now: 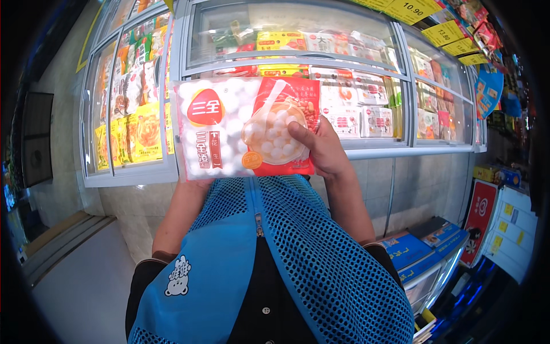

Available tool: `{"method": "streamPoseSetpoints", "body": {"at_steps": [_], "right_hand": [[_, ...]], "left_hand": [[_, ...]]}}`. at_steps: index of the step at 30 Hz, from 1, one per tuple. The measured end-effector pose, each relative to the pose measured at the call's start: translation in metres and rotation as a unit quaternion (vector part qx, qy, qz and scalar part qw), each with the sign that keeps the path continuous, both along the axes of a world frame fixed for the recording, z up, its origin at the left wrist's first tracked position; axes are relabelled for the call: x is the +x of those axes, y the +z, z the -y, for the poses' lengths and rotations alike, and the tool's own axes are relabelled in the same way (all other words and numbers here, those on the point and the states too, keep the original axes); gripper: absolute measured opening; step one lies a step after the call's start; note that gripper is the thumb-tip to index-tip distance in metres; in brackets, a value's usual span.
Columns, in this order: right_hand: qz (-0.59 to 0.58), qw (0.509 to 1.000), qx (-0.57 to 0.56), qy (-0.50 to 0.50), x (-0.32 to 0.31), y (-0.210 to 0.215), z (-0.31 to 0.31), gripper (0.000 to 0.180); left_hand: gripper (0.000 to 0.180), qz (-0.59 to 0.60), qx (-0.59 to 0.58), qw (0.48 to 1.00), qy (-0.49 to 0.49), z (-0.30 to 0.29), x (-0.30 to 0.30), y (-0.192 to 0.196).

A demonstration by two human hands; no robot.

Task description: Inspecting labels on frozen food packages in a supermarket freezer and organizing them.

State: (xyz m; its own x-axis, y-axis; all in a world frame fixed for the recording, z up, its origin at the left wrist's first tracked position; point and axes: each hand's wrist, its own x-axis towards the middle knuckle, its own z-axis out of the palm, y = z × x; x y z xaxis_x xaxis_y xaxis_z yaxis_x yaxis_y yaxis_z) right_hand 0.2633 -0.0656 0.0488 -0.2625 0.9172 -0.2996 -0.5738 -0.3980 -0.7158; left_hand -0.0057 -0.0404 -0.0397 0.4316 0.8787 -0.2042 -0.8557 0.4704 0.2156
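A clear and red bag of frozen white rice balls [223, 140] faces me in front of my chest, with a bowl of the balls pictured on its red part. My right hand [327, 146] grips its right end, the thumb lying across the front and the other fingers behind. Of my left hand [196, 184] only the part by the wrist shows under the bag's lower left corner. Its fingers are hidden behind the bag, so their hold cannot be made out. Just beyond the bag stands a glass-topped freezer [375, 152] with packaged food inside.
Another freezer section [134, 178] with yellow and white packs stands at the left. Yellow price tags [444, 33] hang at the upper right. Blue boxes [404, 252] lie on a case at the lower right, near a red and white cabinet [480, 212]. A grey panel [86, 275] stands lower left.
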Motion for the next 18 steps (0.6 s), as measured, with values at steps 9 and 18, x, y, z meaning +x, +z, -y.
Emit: {"method": "streamPoseSetpoints", "body": {"at_steps": [9,18], "right_hand": [[0.001,0.998,0.013,-0.057,0.002,0.01,0.0,0.053],[0.031,0.992,0.043,-0.112,0.02,0.001,-0.002,0.048]], "left_hand": [[0.06,-0.033,-0.044,0.992,-0.11,-0.014,0.02,0.056],[0.041,-0.172,0.06,0.983,-0.028,-0.04,-0.015,-0.009]]}}
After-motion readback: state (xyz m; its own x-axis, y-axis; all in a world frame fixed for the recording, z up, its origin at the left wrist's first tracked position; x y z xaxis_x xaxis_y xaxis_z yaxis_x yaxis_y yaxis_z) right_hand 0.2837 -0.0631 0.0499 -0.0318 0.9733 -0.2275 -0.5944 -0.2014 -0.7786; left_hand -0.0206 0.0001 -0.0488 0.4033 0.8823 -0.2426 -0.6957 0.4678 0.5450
